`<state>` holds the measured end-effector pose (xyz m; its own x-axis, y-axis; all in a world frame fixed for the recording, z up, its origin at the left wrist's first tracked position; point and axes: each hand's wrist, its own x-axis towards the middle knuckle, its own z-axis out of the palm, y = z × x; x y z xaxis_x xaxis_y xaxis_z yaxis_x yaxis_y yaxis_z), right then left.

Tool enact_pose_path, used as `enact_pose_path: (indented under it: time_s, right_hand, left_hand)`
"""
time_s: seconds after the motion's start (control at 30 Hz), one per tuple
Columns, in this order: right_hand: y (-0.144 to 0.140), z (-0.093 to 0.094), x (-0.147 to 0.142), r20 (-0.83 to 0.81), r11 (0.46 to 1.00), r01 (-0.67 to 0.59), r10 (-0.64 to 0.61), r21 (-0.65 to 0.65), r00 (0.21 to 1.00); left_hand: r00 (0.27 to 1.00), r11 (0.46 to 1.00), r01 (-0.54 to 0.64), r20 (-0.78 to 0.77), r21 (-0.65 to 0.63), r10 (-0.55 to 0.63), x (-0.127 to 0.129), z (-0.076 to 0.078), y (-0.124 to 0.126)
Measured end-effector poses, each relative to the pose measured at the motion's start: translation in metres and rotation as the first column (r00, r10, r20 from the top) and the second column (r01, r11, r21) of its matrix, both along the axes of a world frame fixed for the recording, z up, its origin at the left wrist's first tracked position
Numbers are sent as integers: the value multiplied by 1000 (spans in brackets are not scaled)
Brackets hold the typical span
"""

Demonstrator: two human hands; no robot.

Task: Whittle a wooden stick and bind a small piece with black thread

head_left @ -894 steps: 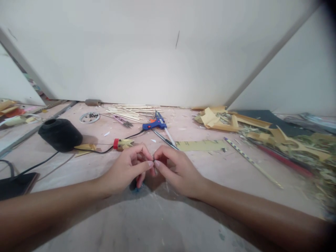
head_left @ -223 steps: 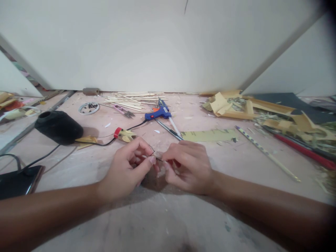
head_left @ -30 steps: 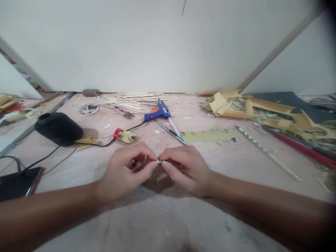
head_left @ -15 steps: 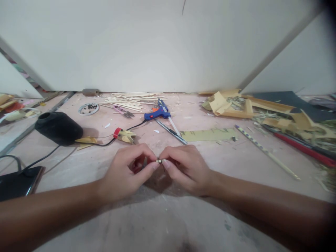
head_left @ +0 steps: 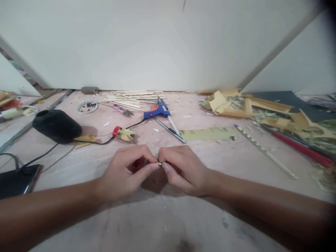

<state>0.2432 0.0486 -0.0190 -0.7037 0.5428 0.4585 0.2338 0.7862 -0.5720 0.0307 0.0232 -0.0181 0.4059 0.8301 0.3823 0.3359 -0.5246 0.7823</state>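
My left hand (head_left: 126, 171) and my right hand (head_left: 182, 168) meet fingertip to fingertip low over the pinkish work surface (head_left: 168, 217). Together they pinch a tiny pale piece (head_left: 159, 163) wound with dark thread. Something red shows inside my left palm, mostly hidden by the fingers. Just beyond my hands lies a small yellow paper figure with a red end (head_left: 123, 133), and a black cord runs past it.
A blue glue gun (head_left: 156, 112), a metal tool (head_left: 170, 131), thin wooden sticks (head_left: 128, 99) and small snips (head_left: 123, 110) lie ahead. A black thread spool (head_left: 56, 126) and a phone (head_left: 15, 179) sit left. Cardboard scraps (head_left: 228, 105) and a patterned stick (head_left: 265, 151) lie right.
My hands stay pressed together on the small piece, with only slight finger shifts. Seconds ago a loop of dark thread stood out between my fingertips; it is now drawn tight against the piece.
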Motion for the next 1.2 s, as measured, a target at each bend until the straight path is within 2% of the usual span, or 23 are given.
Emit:
enact_pose_path:
  time_s: [0.2,0.6,0.93,1.2]
  right_hand:
    - [0,-1,-1,42,1000,21,-22,3,999]
    - [-1,1,-3,75,997,70,-71,11,995]
    - [0,-1,-4,59,993,116,-115,-7,992]
    - [0,-1,-3,42,989,142,-140,-44,989]
  left_hand:
    - [1000,1000,-11,-24,18,11,0,-1,0]
    - [996,982,1,-88,191,16,1,-1,-1]
    - [990,973,-28,-129,229,59,2,0,1]
    - [984,976,-45,-160,211,80,1,-2,3]
